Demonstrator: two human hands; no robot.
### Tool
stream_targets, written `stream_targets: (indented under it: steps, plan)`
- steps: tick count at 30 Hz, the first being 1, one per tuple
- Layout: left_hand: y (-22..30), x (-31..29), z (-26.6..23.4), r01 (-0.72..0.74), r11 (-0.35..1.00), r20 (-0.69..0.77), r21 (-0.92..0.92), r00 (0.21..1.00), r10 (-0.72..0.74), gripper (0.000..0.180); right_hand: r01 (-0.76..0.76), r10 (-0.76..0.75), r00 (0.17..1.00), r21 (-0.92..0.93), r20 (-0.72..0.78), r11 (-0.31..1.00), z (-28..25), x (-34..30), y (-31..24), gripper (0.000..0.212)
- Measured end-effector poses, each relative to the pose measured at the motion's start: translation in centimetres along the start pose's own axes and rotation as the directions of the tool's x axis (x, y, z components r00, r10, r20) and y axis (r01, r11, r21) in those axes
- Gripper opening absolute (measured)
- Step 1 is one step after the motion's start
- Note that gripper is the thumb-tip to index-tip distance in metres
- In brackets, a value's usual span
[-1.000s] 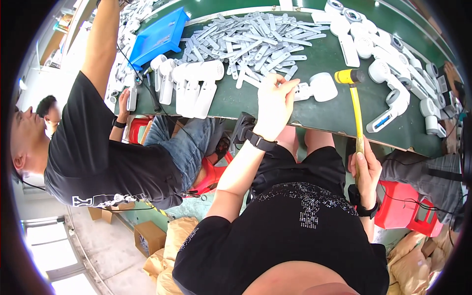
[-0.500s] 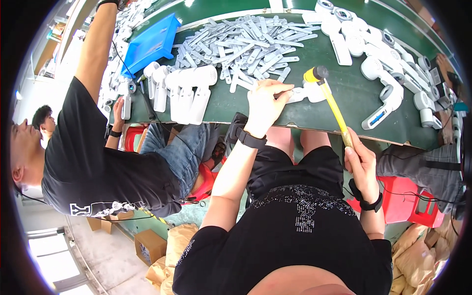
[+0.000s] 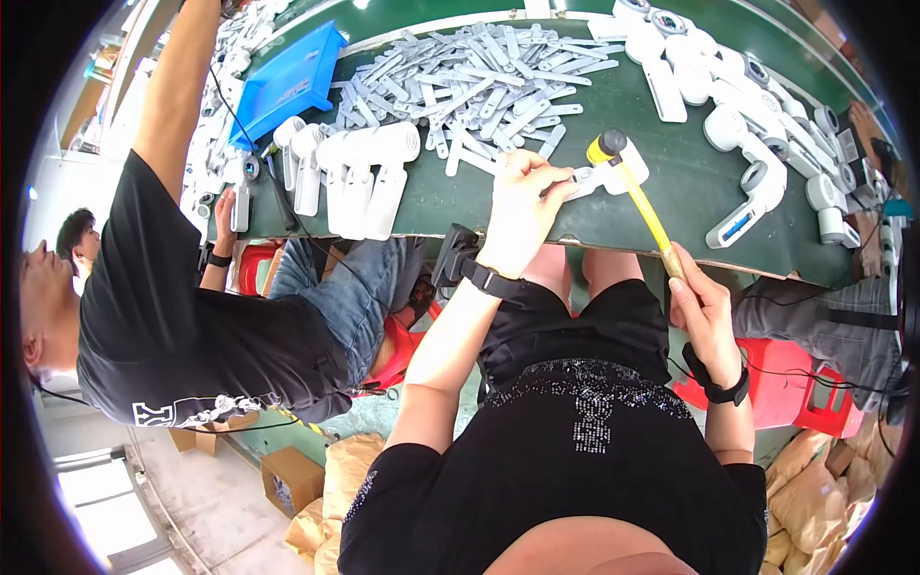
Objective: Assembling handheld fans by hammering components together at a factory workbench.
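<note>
My right hand [image 3: 702, 305] is wrapped round the lower end of a mallet [image 3: 649, 209] with a yellow shaft. Its yellow and black head overlaps a white round-headed piece [image 3: 631, 171] on the table in this view; whether they touch I cannot tell. My left hand [image 3: 525, 199] is closed, thumb and fingers pinching the short handle end of that white piece, which lies near the table's front edge. Just beyond my left hand spreads a heap of flat grey strips [image 3: 470, 81].
Finished-looking white round-headed pieces [image 3: 369, 177] stand in a row on the left, others [image 3: 757, 129] on the right. A blue tray [image 3: 287, 86] sits at the back left. A co-worker in a black shirt [image 3: 192, 326] sits close on my left. Red stools [image 3: 781, 388] flank my seat.
The mallet head has shifted slightly left, uncovering more of the white piece's round end. My left hand has moved a little right and keeps its pinch.
</note>
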State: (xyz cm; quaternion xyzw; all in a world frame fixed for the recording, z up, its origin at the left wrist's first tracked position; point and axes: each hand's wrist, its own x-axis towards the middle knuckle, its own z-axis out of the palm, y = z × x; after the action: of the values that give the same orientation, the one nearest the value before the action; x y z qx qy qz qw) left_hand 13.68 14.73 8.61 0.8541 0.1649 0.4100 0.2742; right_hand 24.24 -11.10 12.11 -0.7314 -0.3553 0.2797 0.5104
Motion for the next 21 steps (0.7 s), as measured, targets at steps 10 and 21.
stream_targets:
  steps: [10, 21]
  plan:
    - [0.0, 0.0, 0.0, 0.074, 0.996, 0.015, -0.043, 0.997, -0.073, 0.019, 0.04, -0.04, 0.999, -0.058, 0.013, 0.998, -0.1, -0.3, -0.2, 0.043]
    - [0.5, -0.2, 0.0, 0.208, 0.973, 0.039, -0.103, 0.978, -0.205, 0.017, 0.036, -0.034, 0.999, -0.073, 0.027, 0.997, -0.5, 0.4, -0.9, 0.04]
